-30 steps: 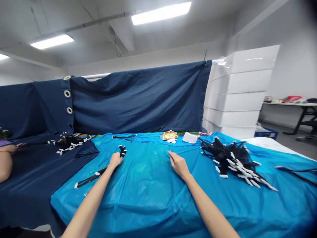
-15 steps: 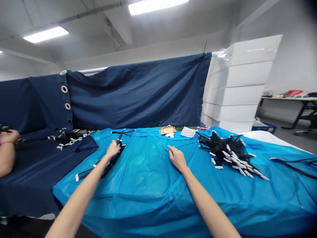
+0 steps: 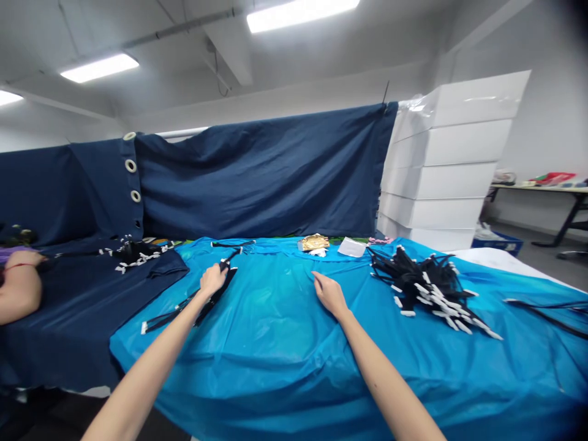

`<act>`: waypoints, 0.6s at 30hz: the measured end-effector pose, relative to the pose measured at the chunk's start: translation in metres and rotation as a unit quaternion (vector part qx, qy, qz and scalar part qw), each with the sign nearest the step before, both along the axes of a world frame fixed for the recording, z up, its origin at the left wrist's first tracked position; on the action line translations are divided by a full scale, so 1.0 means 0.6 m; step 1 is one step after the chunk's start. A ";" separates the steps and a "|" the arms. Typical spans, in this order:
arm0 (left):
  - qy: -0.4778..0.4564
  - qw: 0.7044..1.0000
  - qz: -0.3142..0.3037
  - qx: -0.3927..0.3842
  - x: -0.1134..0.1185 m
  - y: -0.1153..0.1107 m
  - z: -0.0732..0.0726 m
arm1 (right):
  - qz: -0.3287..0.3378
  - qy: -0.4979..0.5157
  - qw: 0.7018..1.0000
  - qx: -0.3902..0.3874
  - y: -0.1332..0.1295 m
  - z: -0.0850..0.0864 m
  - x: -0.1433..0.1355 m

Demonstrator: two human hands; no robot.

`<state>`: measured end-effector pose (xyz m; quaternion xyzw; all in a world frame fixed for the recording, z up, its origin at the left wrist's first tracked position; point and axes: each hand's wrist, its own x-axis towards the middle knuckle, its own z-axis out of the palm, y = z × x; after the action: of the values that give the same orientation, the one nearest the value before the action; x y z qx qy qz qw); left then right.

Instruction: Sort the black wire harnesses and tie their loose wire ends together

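My left hand (image 3: 212,280) has lifted one black strap (image 3: 215,291) off the blue sheet (image 3: 285,343), fingers pinching it at ten o'clock. My right hand (image 3: 329,294) stays flat, fingers loosely spread.

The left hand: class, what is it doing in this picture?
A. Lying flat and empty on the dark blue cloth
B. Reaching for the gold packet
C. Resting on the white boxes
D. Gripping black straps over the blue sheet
D: the left hand is closed around black straps above the blue sheet, well short of the gold packet and the white boxes.
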<state>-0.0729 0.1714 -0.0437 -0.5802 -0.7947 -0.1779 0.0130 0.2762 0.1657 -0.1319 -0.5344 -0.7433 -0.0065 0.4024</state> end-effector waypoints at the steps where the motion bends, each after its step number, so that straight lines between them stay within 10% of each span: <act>1: 0.001 1.000 0.010 0.021 0.001 -0.008 0.019 | 0.003 -0.002 1.000 -0.001 0.000 0.001 -0.001; 5: 0.022 0.973 0.033 0.226 0.004 -0.039 0.113 | 0.017 -0.005 1.000 -0.007 -0.002 0.003 -0.005; 10: -0.146 0.848 -0.062 0.506 0.002 -0.054 0.232 | 0.025 -0.001 1.000 -0.019 -0.006 0.004 -0.005; 13: -0.193 0.784 -0.078 0.585 -0.003 -0.064 0.282 | 0.029 0.004 0.999 -0.027 -0.008 0.005 -0.006; 18: -0.051 0.773 -0.116 0.621 -0.010 -0.094 0.335 | 0.045 0.030 0.998 -0.042 -0.011 0.006 -0.008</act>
<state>-0.0790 0.1150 0.1573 -0.5239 -0.4374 -0.6623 0.3092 0.2715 0.1592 -0.1284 -0.5167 -0.7537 0.0587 0.4018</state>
